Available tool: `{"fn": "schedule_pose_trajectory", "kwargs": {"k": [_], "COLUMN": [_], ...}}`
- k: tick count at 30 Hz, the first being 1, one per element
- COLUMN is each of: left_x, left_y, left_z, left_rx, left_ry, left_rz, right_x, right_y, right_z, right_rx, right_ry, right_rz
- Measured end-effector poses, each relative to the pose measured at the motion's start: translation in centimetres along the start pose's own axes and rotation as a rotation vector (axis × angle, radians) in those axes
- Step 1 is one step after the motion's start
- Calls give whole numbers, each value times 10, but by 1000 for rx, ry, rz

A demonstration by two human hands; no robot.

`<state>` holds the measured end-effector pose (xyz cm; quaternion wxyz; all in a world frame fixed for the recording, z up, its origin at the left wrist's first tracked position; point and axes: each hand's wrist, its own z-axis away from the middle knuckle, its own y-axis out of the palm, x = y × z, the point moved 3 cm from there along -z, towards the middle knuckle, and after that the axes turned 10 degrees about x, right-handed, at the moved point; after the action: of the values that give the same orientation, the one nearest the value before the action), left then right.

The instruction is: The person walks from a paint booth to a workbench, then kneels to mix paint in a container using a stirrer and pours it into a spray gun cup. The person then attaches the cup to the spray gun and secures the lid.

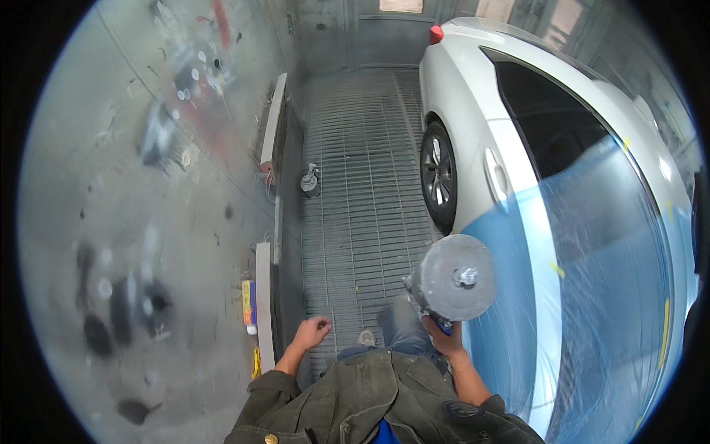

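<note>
Your right hand (444, 337) grips a spray gun (452, 281), its grey round cup lid paint-dusted, beside the white car (481, 111); your left hand (310, 333) hangs loosely curled, empty.

Premises: vehicle paint booth. Evidence: metal grate floor (362, 185) at frame centre; paint-spattered wall (148, 185) at left; white car (518, 133) at right, its side masked with blue plastic sheeting (592, 296).
</note>
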<state>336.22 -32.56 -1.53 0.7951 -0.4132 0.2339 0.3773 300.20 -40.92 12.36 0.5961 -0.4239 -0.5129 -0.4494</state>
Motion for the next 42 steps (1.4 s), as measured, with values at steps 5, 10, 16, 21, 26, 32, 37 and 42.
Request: {"fn": "schedule_pose_trajectory", "kwargs": {"k": [5,10,16,21,26,32,37,42], "left_x": [-93,-188,-309,-402,-438,-476,-476,-434], "left_y": [-111,-201,-298,-388,-474,-586,-674,-747], "left_z": [-132,-236,-333,-435,-579,-748,-864,-979], "left_rx": [-91,-136,-140,-270,-394,-286,-331,-516], "left_ry": [65,159,204,570,727,598,414,542], "left_rz": [123,223,375,258,48,251,377,515], "right_x": [-3,45,98,134,170,207,235,204], "right_y": [-14,-1,31,72,114,120,126,104], "right_z": [-177,-370,-564,-713,-855,-1013,-1150,-1335], "right_rx": [78,151,276,391,506,650,689,608], "right_ry": [71,-125,-16,-115,-314,-243,-249,-199], "right_rz": [60,110,28,-131,-31,261,294,69]}}
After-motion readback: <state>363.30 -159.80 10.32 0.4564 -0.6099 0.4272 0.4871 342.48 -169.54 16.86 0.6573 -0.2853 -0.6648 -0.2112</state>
